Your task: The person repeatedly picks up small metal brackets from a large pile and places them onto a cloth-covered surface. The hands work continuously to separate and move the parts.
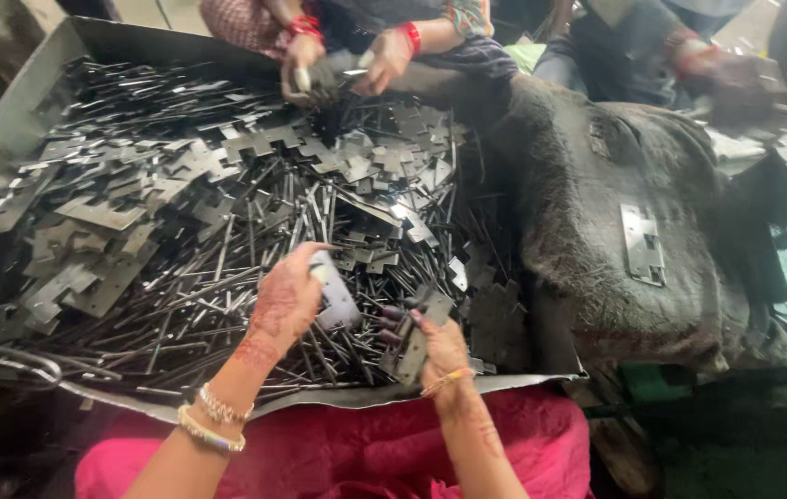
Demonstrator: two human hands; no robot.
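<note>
My left hand is closed around a flat metal hinge leaf above a pile of thin metal pins. My right hand grips another dark hinge leaf just right of it, near the front lip of the metal tray. The two leaves sit close together, a small gap between them. More notched hinge leaves lie heaped across the tray's left and far side.
Across the tray another person's two hands with red bangles handle parts. A dark cloth mound at right carries one assembled hinge. A further person's hand works at top right. Pink fabric covers my lap.
</note>
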